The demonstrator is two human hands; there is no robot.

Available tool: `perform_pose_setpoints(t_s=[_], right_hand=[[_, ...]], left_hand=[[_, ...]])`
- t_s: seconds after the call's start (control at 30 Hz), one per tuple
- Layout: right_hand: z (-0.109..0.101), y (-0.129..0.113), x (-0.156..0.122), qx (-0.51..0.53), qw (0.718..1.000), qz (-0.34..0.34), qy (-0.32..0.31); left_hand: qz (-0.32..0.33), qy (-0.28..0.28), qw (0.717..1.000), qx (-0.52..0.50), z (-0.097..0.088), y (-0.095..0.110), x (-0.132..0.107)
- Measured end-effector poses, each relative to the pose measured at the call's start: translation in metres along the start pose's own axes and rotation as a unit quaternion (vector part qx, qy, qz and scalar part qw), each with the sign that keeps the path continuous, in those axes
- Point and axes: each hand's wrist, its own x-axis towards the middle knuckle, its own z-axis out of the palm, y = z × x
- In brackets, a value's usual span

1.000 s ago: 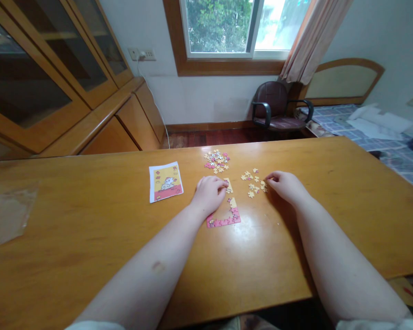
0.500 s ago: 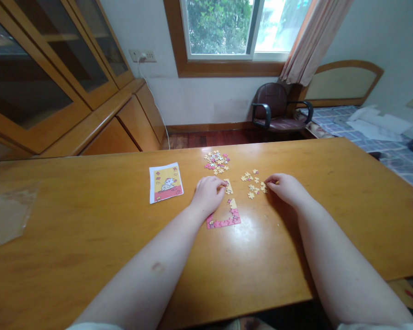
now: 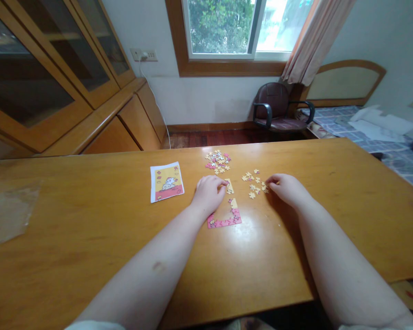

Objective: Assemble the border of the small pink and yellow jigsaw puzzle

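Observation:
My left hand [image 3: 209, 191] is closed, fingers curled together, its fingertips against a short strip of joined yellow puzzle pieces [image 3: 230, 187]. Part of that strip is hidden under the hand. Nearer to me lies a joined puzzle border [image 3: 225, 223], pink along the bottom and yellow at the top of its right side; my left wrist covers its left side. My right hand [image 3: 285, 187] has thumb and fingers pinched at the right edge of several loose yellow puzzle pieces [image 3: 252, 195]. Its fingertips touch a puzzle piece [image 3: 264, 187] there.
Beyond my left hand is a pile of mixed pink and yellow puzzle pieces [image 3: 217, 159]. A picture card [image 3: 167, 182] showing a white cartoon animal lies to the left. A clear plastic bag [image 3: 10, 213] rests at the table's far left. Behind the table stands an office chair [image 3: 275, 107].
A yellow bit seen between my right fingers no longer shows, and those fingertips are at the loose pieces. My left hand stays put. The view has shifted very slightly.

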Motion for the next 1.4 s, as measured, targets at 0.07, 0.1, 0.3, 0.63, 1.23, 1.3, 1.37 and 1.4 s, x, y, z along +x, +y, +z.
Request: perform_pose_setpoints(t_s=[0.07, 0.1, 0.3, 0.63, 1.23, 1.3, 1.37, 1.4], right_hand=[[0.0, -0.001, 0.0, 0.001, 1.0, 0.001, -0.001], [0.0, -0.001, 0.0, 0.002, 1.0, 0.001, -0.002], [0.001, -0.004, 0.0, -0.002, 1.0, 0.001, 0.014], [0.017, -0.013, 0.004, -0.022, 0.996, -0.062, 0.058], [0.034, -0.009, 0.014, 0.002, 0.988, -0.115, 0.103], [0.034, -0.009, 0.015, 0.011, 0.988, -0.113, 0.109], [0.035, -0.008, 0.015, 0.019, 0.987, -0.113, 0.112], [0.035, -0.008, 0.015, 0.022, 0.987, -0.116, 0.113]], left_hand=[[0.0, 0.003, 1.0, 0.0, 0.0, 0.0, 0.0], [0.001, 0.005, 1.0, 0.0, 0.0, 0.0, 0.0], [0.001, 0.014, 1.0, -0.002, 0.0, 0.0, 0.0], [-0.031, 0.033, 0.999, 0.006, -0.002, -0.001, 0.0], [-0.04, 0.068, 0.996, -0.046, 0.001, -0.01, 0.003], [-0.041, 0.071, 0.995, -0.055, -0.001, -0.012, 0.004], [-0.04, 0.064, 0.996, -0.047, -0.003, -0.013, 0.005], [-0.034, 0.054, 0.997, -0.038, -0.003, -0.012, 0.004]])
